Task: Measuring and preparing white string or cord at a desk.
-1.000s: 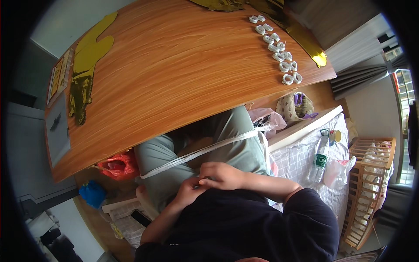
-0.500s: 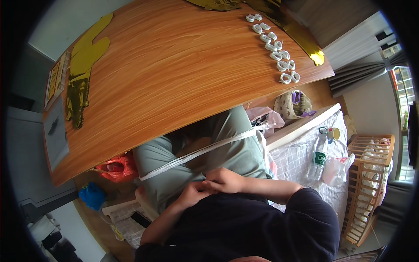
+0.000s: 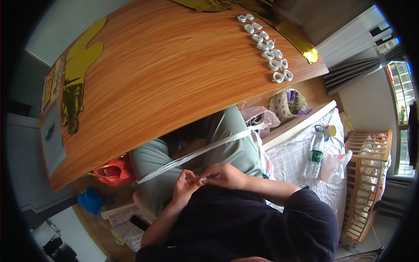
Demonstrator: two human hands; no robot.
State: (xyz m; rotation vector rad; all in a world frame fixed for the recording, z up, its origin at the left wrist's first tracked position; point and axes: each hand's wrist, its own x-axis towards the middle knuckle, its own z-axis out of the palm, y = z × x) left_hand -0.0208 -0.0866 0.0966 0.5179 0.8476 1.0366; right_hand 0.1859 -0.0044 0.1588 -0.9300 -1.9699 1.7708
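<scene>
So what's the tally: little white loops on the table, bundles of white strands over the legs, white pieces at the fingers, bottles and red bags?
White loops on the table: 14
Bundle of white strands over the legs: 1
White piece at the fingers: 1
Bottle: 1
Red bag: 1
Total: 18

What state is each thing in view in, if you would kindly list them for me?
Small white piece: held at both hands' fingertips.
Left hand: fingers bent, pinched at the piece.
Right hand: fingers bent, pinched at the piece.
White strands: stretched out.
White loops: coiled, mostly paired.
Phone: screen dark.
Curtain: gathered in.
</scene>
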